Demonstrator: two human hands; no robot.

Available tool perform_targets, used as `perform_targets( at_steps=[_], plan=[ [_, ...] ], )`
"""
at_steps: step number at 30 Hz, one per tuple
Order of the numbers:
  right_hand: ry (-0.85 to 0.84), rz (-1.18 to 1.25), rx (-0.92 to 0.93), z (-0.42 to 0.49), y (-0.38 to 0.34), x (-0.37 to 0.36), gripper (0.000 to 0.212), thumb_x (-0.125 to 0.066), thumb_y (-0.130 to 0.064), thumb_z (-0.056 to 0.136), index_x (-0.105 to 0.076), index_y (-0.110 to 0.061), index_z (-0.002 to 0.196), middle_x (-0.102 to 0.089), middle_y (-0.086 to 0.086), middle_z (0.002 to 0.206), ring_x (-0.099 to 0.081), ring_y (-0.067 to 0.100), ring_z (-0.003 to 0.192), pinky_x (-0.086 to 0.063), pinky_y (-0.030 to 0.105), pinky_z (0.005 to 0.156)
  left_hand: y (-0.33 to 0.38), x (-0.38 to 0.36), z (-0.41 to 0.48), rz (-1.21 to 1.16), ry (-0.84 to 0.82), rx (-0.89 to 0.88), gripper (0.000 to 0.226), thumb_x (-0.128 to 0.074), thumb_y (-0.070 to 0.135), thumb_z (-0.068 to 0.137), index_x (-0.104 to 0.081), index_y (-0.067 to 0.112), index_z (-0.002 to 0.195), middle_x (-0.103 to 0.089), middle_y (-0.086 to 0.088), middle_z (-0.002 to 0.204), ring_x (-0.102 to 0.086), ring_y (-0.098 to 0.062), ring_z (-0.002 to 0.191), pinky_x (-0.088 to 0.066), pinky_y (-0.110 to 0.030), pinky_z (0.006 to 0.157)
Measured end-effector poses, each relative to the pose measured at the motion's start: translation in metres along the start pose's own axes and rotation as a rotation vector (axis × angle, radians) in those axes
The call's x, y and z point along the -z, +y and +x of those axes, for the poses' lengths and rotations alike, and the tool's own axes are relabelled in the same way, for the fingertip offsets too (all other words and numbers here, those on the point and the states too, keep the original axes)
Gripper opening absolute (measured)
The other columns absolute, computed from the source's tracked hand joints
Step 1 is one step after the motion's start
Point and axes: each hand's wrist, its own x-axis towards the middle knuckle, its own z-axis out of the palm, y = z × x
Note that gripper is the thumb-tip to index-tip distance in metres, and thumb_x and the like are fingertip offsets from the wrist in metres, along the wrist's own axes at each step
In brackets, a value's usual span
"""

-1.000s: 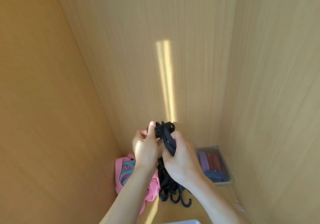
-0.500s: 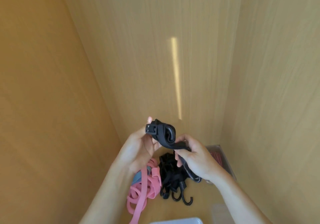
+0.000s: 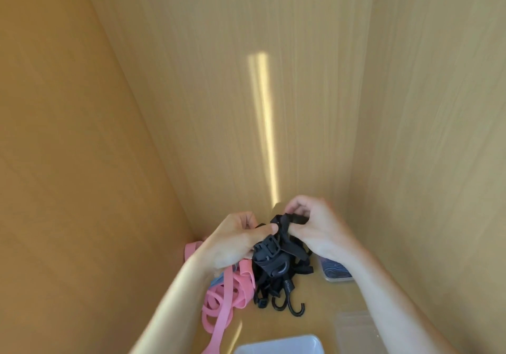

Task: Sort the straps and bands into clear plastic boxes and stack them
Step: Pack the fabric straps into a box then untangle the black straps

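Observation:
A black buckle strap is held above the shelf floor between both hands. My left hand pinches its webbing beside the plastic buckle, and my right hand pinches the upper end of the same strap. Below them lies a tangle of black cords with hooks. Pink bands sprawl to the left of that tangle, partly under my left forearm. A clear plastic box holding a blue patterned band sits at the right, mostly hidden by my right wrist.
Wooden cabinet walls close in on the left, back and right. A white container rim shows at the bottom edge. A clear plastic lid lies on the shelf floor at the lower right.
Both hands have come down and closer together with the black strap. My right hand moved from the strap's lower part up to its top end. The buckle now hangs below my left fingers.

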Motion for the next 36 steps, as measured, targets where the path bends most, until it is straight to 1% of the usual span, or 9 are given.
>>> perform_targets(
  at_steps=[3,8,14,19,24,27,30,32,36],
  plan=[
    [0.073,-0.086,0.042,-0.004,-0.004,-0.003,0.018,-0.076,-0.033,0.083,-0.061,-0.044,0.085,-0.063,-0.030,0.087,-0.060,-0.005,0.080,-0.049,0.013,0.058,-0.005,-0.007,0.003,0.060,0.214,-0.006,0.043,-0.073,0.040,0.090,-0.041,0.015,0.077,-0.045,-0.010,0.065,-0.050,-0.024,0.061,-0.048,-0.047,0.064],
    [0.158,0.063,0.007,-0.007,-0.013,-0.010,0.013,-0.074,-0.026,0.087,-0.065,-0.035,0.085,-0.067,-0.013,0.079,-0.061,-0.001,0.072,-0.046,0.010,0.056,-0.009,-0.018,0.005,0.003,0.421,-0.031,0.044,-0.071,0.046,0.090,-0.041,0.017,0.078,-0.041,-0.001,0.057,-0.039,-0.018,0.051,-0.042,-0.035,0.053],
    [0.126,0.273,0.028,-0.026,-0.027,-0.021,0.028,-0.060,-0.008,0.097,-0.064,-0.032,0.112,-0.068,-0.012,0.105,-0.063,-0.005,0.098,-0.050,0.012,0.086,-0.008,-0.028,0.009,-0.046,0.663,-0.127,0.044,-0.069,0.043,0.092,-0.039,0.017,0.073,-0.034,0.015,0.040,-0.029,-0.009,0.040,-0.033,-0.033,0.048],
    [0.354,0.222,0.177,-0.043,-0.036,-0.051,0.051,-0.058,0.002,0.094,-0.060,-0.025,0.137,-0.051,-0.007,0.123,-0.056,0.003,0.114,-0.046,0.021,0.103,-0.001,-0.034,0.012,-0.213,0.798,-0.134,0.042,-0.070,0.042,0.091,-0.042,0.016,0.074,-0.042,0.016,0.043,-0.037,-0.006,0.041,-0.039,-0.031,0.050],
    [0.559,0.584,0.171,-0.052,-0.034,-0.069,0.033,-0.060,0.003,0.096,-0.070,-0.019,0.119,-0.065,-0.004,0.105,-0.068,0.014,0.101,-0.054,0.019,0.086,0.000,-0.045,0.010,-0.603,0.764,-0.037,0.039,-0.068,0.040,0.095,-0.043,0.014,0.081,-0.063,-0.004,0.064,-0.059,-0.020,0.054,-0.041,-0.029,0.042],
    [0.564,0.801,0.024,-0.047,-0.027,-0.062,0.014,-0.067,-0.002,0.093,-0.068,-0.015,0.096,-0.073,-0.007,0.088,-0.069,0.009,0.084,-0.054,0.020,0.076,0.002,-0.047,0.006,-0.784,0.698,0.011,0.032,-0.065,0.036,0.098,-0.045,0.012,0.093,-0.072,-0.028,0.093,-0.073,-0.042,0.085,-0.044,-0.024,0.041],
    [0.442,0.984,-0.107,-0.045,-0.021,-0.062,0.007,-0.071,-0.007,0.091,-0.067,-0.013,0.090,-0.070,-0.004,0.080,-0.066,0.020,0.079,-0.054,0.034,0.084,0.005,-0.049,0.005,-0.936,0.626,0.038,0.042,-0.064,0.031,0.099,-0.053,-0.004,0.119,-0.070,-0.031,0.110,-0.070,-0.044,0.104,-0.061,-0.041,0.075],
    [0.380,1.067,-0.183,-0.046,-0.019,-0.063,0.010,-0.075,-0.012,0.088,-0.065,-0.012,0.088,-0.068,0.003,0.081,-0.063,0.022,0.082,-0.051,0.044,0.093,0.007,-0.048,0.005,-1.041,0.607,0.030,0.045,-0.063,0.027,0.100,-0.055,-0.012,0.123,-0.071,-0.030,0.109,-0.072,-0.041,0.103,-0.057,-0.049,0.094],
    [0.178,1.301,-0.227,-0.049,-0.016,-0.060,0.032,-0.087,-0.025,0.072,-0.064,-0.013,0.091,-0.066,0.002,0.077,-0.065,0.020,0.082,-0.051,0.035,0.086,0.003,-0.052,0.003,-1.090,0.473,0.055,0.046,-0.053,0.036,0.104,-0.067,-0.007,0.106,-0.075,-0.024,0.099,-0.075,-0.030,0.083,-0.060,-0.042,0.082]
  ],
)
